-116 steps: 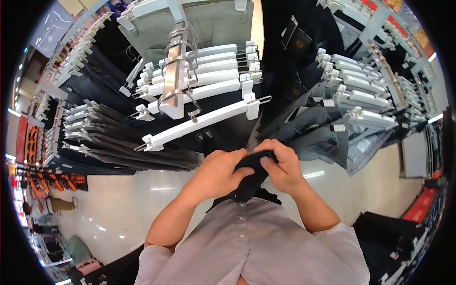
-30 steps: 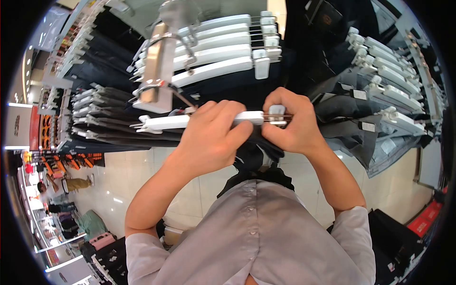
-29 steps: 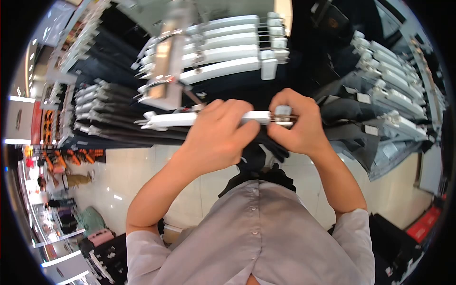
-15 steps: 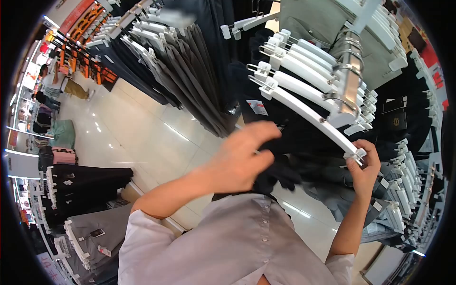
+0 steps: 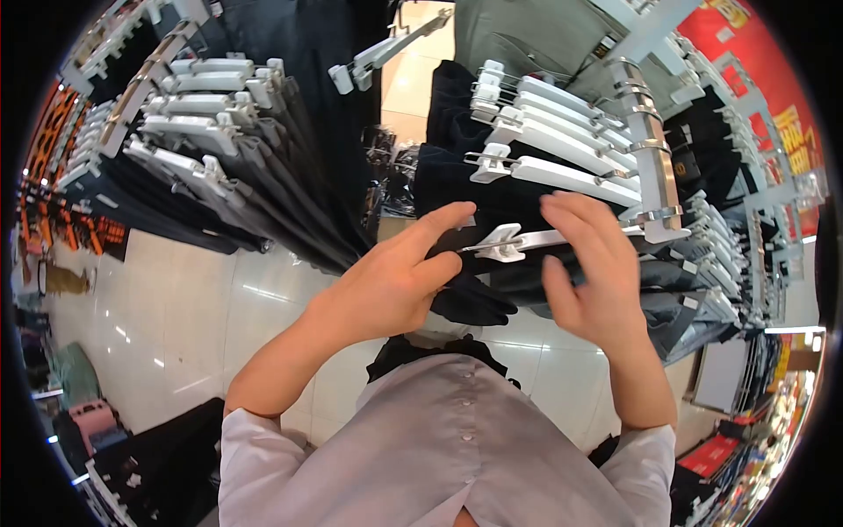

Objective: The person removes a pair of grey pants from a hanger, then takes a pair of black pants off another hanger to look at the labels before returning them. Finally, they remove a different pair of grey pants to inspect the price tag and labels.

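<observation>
A white clip hanger (image 5: pixel 549 239) hangs at the near end of the metal rail (image 5: pixel 657 180), its white clip (image 5: pixel 505 244) pointing to the left. My left hand (image 5: pixel 378 281) is right at that clip, index finger and thumb apart, with dark cloth between and beyond them. Over the hanger's bar is my right hand (image 5: pixel 597 263), its fingers and thumb spread. Black trousers (image 5: pixel 465 303) hang below the clip, partly hidden by my left hand. More white hangers (image 5: pixel 571 140) line the rail behind it.
Grey and dark trousers (image 5: pixel 299 189) hang on a rack to the left. Olive trousers (image 5: pixel 518 39) hang at the back. Racks of clothes (image 5: pixel 716 263) stand to the right. Pale shiny tiles (image 5: pixel 237 307) cover the floor. A pink suitcase (image 5: pixel 92 422) is at the lower left.
My right hand has let go of the hanger's right clip and moved left over its bar. My left hand has shifted left to the other clip. The view has turned right.
</observation>
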Demonstrator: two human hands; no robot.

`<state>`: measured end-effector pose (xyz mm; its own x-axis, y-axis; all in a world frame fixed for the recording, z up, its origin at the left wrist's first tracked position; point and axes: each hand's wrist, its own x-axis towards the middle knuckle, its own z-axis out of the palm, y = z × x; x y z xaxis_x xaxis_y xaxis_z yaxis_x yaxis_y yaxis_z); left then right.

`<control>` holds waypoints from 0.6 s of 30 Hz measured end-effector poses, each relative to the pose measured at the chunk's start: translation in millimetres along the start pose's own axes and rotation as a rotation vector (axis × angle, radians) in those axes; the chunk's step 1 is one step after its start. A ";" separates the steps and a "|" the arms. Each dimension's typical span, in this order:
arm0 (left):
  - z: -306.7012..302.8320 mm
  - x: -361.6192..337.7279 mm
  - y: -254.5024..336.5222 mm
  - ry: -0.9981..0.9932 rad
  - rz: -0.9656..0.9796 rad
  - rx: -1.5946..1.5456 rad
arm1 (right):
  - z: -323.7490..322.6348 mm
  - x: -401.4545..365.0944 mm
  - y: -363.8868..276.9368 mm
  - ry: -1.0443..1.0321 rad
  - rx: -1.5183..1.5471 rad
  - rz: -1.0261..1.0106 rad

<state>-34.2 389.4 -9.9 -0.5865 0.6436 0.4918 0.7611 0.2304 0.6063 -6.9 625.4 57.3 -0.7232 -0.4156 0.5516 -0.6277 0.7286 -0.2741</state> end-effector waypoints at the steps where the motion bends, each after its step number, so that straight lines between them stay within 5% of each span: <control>1: 2.9 0.2 -2.5 -0.005 0.012 -0.015 | 3.0 3.3 3.4 -0.095 -0.014 0.035; 6: 7.1 4.9 3.0 -0.023 0.001 -0.083 | 7.3 12.4 12.2 -0.452 0.013 0.087; 18: 12.6 10.3 20.5 0.015 -0.074 0.006 | 4.5 9.3 29.6 -0.509 0.143 0.032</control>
<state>-21.1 409.9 -0.4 -0.6451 0.6134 0.4555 0.7175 0.2814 0.6372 -33.5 640.6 50.7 -0.7688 -0.6318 0.0987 -0.6103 0.6788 -0.4085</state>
